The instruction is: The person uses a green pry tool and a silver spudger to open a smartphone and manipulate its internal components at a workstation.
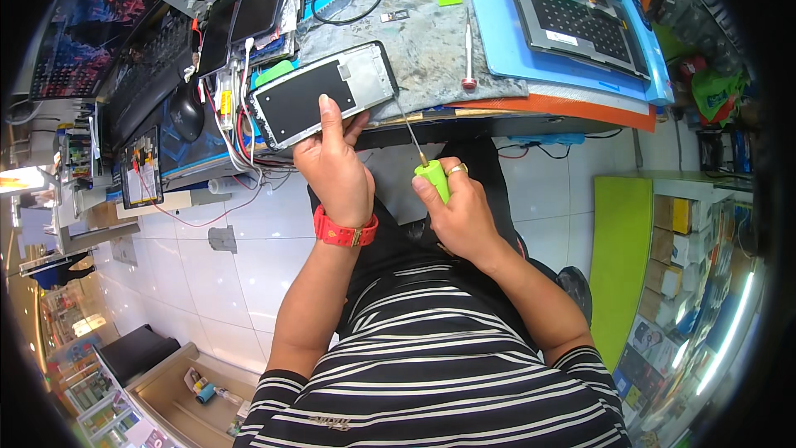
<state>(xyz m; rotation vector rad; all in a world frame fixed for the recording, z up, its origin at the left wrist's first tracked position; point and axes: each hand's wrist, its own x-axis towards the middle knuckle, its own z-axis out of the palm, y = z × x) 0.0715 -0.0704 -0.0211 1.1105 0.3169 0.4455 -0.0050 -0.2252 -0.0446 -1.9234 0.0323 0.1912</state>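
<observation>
My left hand (336, 168) grips a phone frame (313, 99) by its near edge, thumb lying on its dark inner face. The frame is tilted at the front edge of the workbench, with a silver patch at its right end. In my right hand (463, 206) is a hand tool (431, 178) with a thick bright green handle, a brass-coloured collar and a long thin metal shaft. Its tip reaches up beside the frame's right end; whether it touches cannot be seen. A slim screwdriver (468, 54) with a red end lies on the grey work mat (419, 41).
At the right a dark laptop panel (580, 21) rests on a blue board (506, 58). Phones (261, 0), cables and a black mouse (187, 112) crowd the left side. An opened device (142, 170) sits at the far left. Below is an open drawer (166, 373).
</observation>
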